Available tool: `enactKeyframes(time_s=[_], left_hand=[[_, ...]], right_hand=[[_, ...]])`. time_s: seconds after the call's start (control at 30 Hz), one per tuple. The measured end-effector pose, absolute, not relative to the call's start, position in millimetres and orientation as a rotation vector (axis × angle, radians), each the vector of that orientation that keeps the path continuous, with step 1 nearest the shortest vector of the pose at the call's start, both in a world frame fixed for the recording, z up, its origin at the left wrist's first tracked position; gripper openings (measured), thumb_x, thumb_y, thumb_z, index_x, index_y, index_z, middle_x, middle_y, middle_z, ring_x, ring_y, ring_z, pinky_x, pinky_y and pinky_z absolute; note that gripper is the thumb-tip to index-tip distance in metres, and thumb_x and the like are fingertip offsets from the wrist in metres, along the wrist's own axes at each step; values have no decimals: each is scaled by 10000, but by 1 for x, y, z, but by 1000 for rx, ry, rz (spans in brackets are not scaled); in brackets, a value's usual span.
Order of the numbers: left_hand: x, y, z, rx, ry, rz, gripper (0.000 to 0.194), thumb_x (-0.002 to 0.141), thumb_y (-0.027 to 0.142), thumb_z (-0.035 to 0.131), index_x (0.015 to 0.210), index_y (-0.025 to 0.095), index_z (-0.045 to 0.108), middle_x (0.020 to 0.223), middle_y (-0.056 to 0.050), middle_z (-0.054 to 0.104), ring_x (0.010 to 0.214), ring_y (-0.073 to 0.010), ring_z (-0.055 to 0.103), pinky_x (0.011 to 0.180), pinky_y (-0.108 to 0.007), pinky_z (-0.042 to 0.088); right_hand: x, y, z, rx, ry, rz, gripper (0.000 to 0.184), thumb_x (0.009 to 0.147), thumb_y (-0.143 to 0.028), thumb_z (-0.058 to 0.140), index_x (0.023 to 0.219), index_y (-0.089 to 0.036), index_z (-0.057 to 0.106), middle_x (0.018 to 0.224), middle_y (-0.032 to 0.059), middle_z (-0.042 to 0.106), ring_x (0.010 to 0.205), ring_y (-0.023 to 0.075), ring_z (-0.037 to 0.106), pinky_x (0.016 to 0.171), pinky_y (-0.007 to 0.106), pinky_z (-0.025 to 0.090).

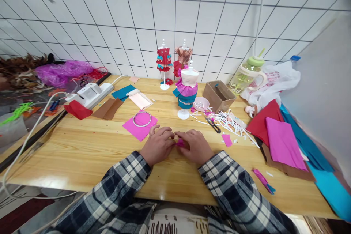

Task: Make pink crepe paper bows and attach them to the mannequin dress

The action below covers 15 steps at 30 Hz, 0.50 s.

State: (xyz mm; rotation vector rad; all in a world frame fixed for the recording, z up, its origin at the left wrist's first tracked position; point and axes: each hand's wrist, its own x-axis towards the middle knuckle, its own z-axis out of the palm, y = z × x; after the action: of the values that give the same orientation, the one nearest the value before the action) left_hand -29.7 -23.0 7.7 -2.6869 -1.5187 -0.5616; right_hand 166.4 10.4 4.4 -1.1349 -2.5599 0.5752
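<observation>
Both my hands rest together on the wooden table (82,146), pinching a small pink paper piece (180,142) between them. My left hand (158,145) has its fingers curled onto the piece's left side. My right hand (194,146) grips it from the right. Just beyond my left hand lies a pink paper square (135,128) with a clear ring (142,119) on it. A little mannequin wearing a pink and teal paper dress (187,91) stands behind my hands.
Two more dressed mannequins (164,60) stand by the tiled wall. A cardboard box (219,95), small scissors (213,124) and white paper scraps (233,122) lie to the right. Stacked red, pink and teal sheets (282,139) cover the right end. A power strip (91,93) sits left.
</observation>
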Motion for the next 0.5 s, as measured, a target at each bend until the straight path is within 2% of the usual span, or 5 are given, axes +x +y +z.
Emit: enactKeyframes(time_s=[0.07, 0.17, 0.27, 0.4, 0.5], left_hand=[[-30, -23, 8, -2703, -1497, -560, 183, 878, 226, 527, 791, 252, 686, 943, -19, 688, 1098, -238, 544, 1029, -551, 198], [-29, -23, 9, -2723, -1471, -554, 182, 871, 215, 528, 809, 261, 693, 909, -18, 685, 1074, -236, 548, 1027, -557, 189], [-29, -23, 10, -2708, -1478, -566, 189, 877, 209, 524, 816, 268, 693, 876, -6, 680, 1055, -227, 555, 1030, -553, 191], [-30, -23, 11, -2657, -1466, -607, 161, 866, 210, 551, 817, 260, 696, 864, 1, 689, 1037, -215, 572, 1033, -541, 190], [-29, -23, 10, -2619, -1413, -643, 138, 859, 208, 567, 811, 254, 687, 850, 10, 696, 1018, -203, 585, 1041, -524, 187]], right_hand=[[167, 11, 5, -1155, -2558, 599, 524, 787, -324, 670, 1291, -265, 543, 1035, 40, 675, 984, 207, 536, 854, 346, 353], [167, 12, 5, -1165, -2513, 637, 227, 814, -244, 628, 1032, -264, 689, 905, 16, 696, 912, 185, 559, 835, 331, 354], [170, 16, 2, -1218, -2372, 741, 96, 823, -237, 621, 855, -237, 712, 817, 5, 696, 841, 167, 573, 793, 302, 386], [176, 22, -2, -1302, -2060, 890, 203, 839, -257, 591, 1015, -196, 673, 849, 11, 705, 713, 134, 576, 689, 258, 436], [175, 21, -4, -1280, -2059, 927, 278, 828, -336, 607, 1066, -210, 673, 915, 20, 723, 756, 146, 606, 720, 271, 451]])
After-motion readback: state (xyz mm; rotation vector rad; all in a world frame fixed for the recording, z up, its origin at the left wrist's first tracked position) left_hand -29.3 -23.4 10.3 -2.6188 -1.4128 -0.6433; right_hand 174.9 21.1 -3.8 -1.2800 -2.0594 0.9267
